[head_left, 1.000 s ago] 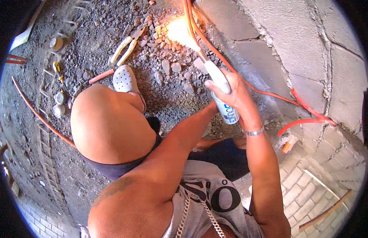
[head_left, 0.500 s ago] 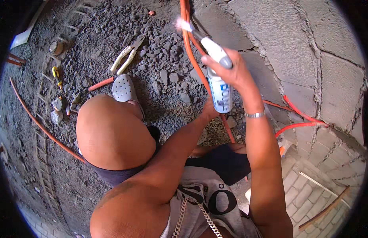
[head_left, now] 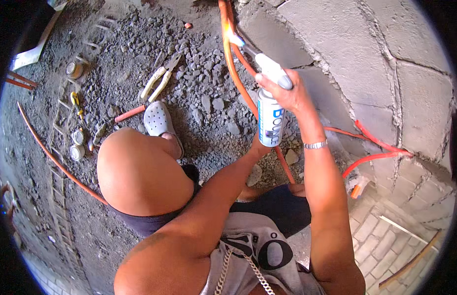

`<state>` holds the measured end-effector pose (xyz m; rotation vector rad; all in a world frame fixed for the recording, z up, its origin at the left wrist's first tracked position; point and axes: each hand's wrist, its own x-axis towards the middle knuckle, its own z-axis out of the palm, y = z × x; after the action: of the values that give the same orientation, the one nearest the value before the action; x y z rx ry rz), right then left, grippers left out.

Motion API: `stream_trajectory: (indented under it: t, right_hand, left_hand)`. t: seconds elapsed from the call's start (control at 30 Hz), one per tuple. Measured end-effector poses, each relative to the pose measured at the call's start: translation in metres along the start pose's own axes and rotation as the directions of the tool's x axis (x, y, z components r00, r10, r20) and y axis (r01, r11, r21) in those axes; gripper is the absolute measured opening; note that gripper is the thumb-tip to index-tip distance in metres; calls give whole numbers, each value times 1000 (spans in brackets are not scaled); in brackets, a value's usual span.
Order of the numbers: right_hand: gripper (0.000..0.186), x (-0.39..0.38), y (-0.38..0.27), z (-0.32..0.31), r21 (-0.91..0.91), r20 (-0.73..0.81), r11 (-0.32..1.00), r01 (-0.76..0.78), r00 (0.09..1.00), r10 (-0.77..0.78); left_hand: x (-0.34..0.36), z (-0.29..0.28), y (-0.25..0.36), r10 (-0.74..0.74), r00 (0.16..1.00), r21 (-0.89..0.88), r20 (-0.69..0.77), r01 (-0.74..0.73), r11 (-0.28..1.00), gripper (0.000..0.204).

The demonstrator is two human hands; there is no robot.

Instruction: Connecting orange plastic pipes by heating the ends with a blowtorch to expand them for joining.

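Observation:
In my right hand [head_left: 290, 91] is a gas torch [head_left: 272, 71], its white burner head mounted on a white and blue gas canister [head_left: 272, 123]. The canister hangs below my grip. A bright flame [head_left: 234, 39] leaves the nozzle and meets an orange plastic pipe [head_left: 229, 56], which glows there. That pipe bends down behind the canister. Lower along it, my left hand [head_left: 260, 147] is closed at the pipe, its fingers mostly hidden by the canister. A second orange pipe [head_left: 244, 61] runs close beside the first near the flame.
Long-nose pliers [head_left: 161, 78] with pale handles lie on the gravel, near a short orange pipe piece [head_left: 130, 113]. A yellow-handled screwdriver [head_left: 76, 104] and several small cans [head_left: 74, 70] sit left. A block wall [head_left: 346, 44] rises at right, with red-orange pipes [head_left: 381, 142] coming out low.
The torch nozzle has dropped slightly, and its flame now touches the pipe instead of passing over its far side. The canister has shifted a little down and left.

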<state>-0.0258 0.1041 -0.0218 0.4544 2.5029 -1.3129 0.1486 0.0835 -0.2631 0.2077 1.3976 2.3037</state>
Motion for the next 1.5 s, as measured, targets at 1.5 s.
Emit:
stream_trajectory:
  t: [1.5]
  right_hand:
    - [55,-156,215,0,915,9,399,-67,989,146]
  left_hand:
    - [-40,-37,85,-773,496,661,396,430,614,40]
